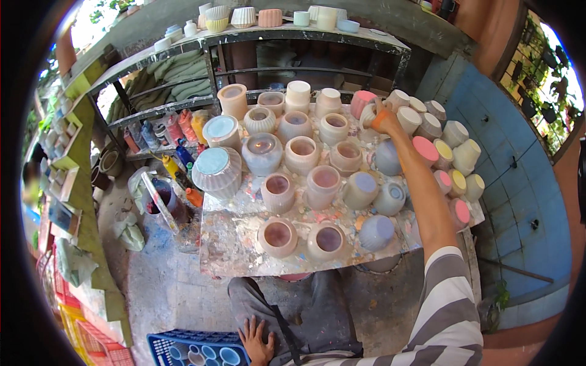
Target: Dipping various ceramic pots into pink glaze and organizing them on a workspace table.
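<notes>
My right hand (383, 120) reaches to the back right of a paint-spattered table (226, 244), its fingers wrapped round a pale ribbed pot (368, 117). Beside that pot stand a pink-bottomed ribbed pot (362, 100) and upturned pale pots (408, 119). Several hollow jars (302, 155) stand open-side up across the middle and front, and pots with light blue tops (217, 171) stand at the left. My left hand (256, 338) lies on my left thigh with its fingers spread.
A shelf (384, 38) with small pots runs along the back, above folded cloth or sacks (177, 79). Paint bottles (170, 165) and a bucket (159, 201) stand left of the table. A blue crate of cups (195, 341) is by my left leg. A blue wall (519, 213) borders the right.
</notes>
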`<state>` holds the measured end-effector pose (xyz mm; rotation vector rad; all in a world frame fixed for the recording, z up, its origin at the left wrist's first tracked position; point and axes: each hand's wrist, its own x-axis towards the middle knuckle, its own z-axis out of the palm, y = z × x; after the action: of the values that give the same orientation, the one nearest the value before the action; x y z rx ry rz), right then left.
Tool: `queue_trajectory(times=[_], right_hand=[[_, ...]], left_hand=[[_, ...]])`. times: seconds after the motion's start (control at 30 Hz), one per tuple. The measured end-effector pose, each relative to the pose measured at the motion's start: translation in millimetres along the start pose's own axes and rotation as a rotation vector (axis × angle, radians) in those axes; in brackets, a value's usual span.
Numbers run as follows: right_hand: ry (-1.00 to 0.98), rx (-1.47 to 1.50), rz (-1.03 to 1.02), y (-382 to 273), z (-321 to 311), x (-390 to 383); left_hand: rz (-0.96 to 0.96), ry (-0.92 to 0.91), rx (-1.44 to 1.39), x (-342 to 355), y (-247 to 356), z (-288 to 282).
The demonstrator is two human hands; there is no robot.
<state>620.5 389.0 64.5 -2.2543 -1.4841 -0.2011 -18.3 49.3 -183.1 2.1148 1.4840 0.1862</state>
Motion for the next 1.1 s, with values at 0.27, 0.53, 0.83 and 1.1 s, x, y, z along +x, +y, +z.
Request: queue_trajectory(times=[0.27, 0.53, 0.83, 1.1], right_hand=[[-0.263, -0.065, -0.009, 16, 30, 10], [-0.471, 0.011, 0.104, 6, 14, 16], [-0.578, -0.21, 0.137, -2, 21, 31], [-0.43, -0.176, 0.091, 15, 25, 28]], left_hand=[[-0.015, 0.002, 0.028, 8, 6, -2], [-0.031, -0.026, 0.04, 12, 12, -4], [-0.06, -0.023, 0.045, 12, 15, -1], [-0.03, 0.002, 0.033, 14, 8, 6]])
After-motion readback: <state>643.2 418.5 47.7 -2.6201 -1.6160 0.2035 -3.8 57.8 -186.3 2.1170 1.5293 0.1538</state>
